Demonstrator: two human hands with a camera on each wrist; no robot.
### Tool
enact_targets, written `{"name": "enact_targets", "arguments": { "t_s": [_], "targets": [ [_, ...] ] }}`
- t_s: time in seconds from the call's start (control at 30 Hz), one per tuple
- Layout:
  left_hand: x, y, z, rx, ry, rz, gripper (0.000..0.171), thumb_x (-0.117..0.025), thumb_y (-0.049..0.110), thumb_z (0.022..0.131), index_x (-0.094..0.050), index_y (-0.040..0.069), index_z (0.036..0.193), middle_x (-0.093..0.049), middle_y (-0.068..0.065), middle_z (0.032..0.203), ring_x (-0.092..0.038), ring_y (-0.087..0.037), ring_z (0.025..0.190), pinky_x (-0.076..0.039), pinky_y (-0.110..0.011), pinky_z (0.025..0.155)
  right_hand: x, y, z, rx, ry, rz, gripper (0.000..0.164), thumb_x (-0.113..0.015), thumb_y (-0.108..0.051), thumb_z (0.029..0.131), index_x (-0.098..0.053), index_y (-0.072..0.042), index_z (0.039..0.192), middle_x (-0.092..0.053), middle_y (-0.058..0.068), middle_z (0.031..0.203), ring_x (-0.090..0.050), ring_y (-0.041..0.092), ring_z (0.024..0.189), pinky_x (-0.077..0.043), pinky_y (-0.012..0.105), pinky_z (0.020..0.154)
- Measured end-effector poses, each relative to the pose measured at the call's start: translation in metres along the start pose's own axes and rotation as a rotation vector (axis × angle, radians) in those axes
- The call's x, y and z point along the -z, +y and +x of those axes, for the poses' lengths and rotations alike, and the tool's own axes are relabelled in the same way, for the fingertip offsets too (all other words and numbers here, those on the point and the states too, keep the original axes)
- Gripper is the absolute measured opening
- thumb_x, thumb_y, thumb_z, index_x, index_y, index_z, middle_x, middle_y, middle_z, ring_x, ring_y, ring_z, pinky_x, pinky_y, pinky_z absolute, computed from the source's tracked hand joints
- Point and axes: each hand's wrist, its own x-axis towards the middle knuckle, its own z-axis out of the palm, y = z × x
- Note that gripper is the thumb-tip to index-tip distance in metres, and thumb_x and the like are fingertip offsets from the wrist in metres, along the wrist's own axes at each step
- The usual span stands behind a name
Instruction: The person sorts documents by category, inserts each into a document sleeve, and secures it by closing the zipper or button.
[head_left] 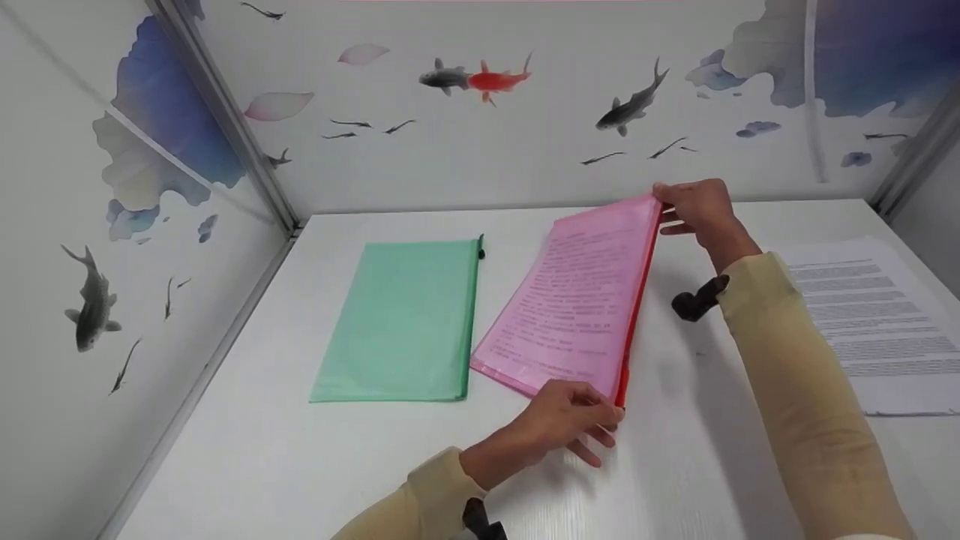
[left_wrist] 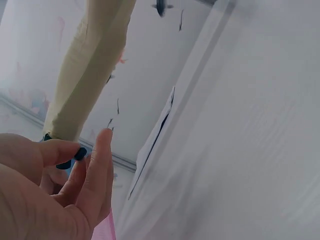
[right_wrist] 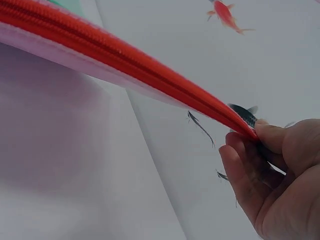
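Note:
A pink see-through zip folder with a printed sheet inside is tilted up on its right side, where a red zipper runs along the edge. At the zipper's far end, my right hand pinches the folder's corner between thumb and fingers. My left hand is at the near end, thumb and finger pinching a small dark piece there. In the head view the zipper looks closed along its length. Left of it lies a green zip folder, flat on the white table.
Printed paper sheets lie at the right, partly behind my right sleeve. White panels painted with fish stand behind the table and at its left. Grey metal posts mark the corners.

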Motion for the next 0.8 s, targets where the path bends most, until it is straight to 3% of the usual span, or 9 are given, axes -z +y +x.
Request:
{"name": "enact_targets", "arguments": {
  "t_s": [0.23,0.43,0.8],
  "targets": [
    [0.003,0.001,-0.006,0.024,-0.115,0.06,0.011,-0.071,0.022,0.093,-0.076,0.013,0.096,-0.075,-0.011,0.095,-0.073,-0.018,0.076,-0.06,-0.029,0.055,0.007,0.001,0.0,0.003,0.013,0.001,0.056,-0.062,-0.038,0.098,-0.059,0.002,0.136,-0.066,-0.004,0.093,-0.067,0.002,0.073,-0.062,0.023,0.07],
    [0.006,0.001,-0.009,0.073,-0.238,0.16,0.01,-0.071,0.022,0.093,-0.076,0.013,0.094,-0.075,-0.006,0.09,-0.072,-0.017,0.075,-0.059,-0.027,0.052,0.011,0.003,0.0,0.018,0.014,-0.006,0.055,-0.062,-0.038,0.098,-0.059,0.003,0.134,-0.066,-0.012,0.077,-0.067,0.001,0.07,-0.061,0.023,0.068],
    [0.006,-0.005,-0.009,0.138,-0.405,0.286,0.009,-0.069,0.015,0.094,-0.076,0.009,0.095,-0.072,-0.002,0.079,-0.067,-0.013,0.068,-0.057,-0.023,0.053,0.019,0.007,0.002,0.024,0.018,-0.038,0.057,-0.062,-0.038,0.098,-0.058,0.005,0.135,-0.066,-0.013,0.073,-0.067,0.001,0.069,-0.061,0.023,0.068]
  ]
}}
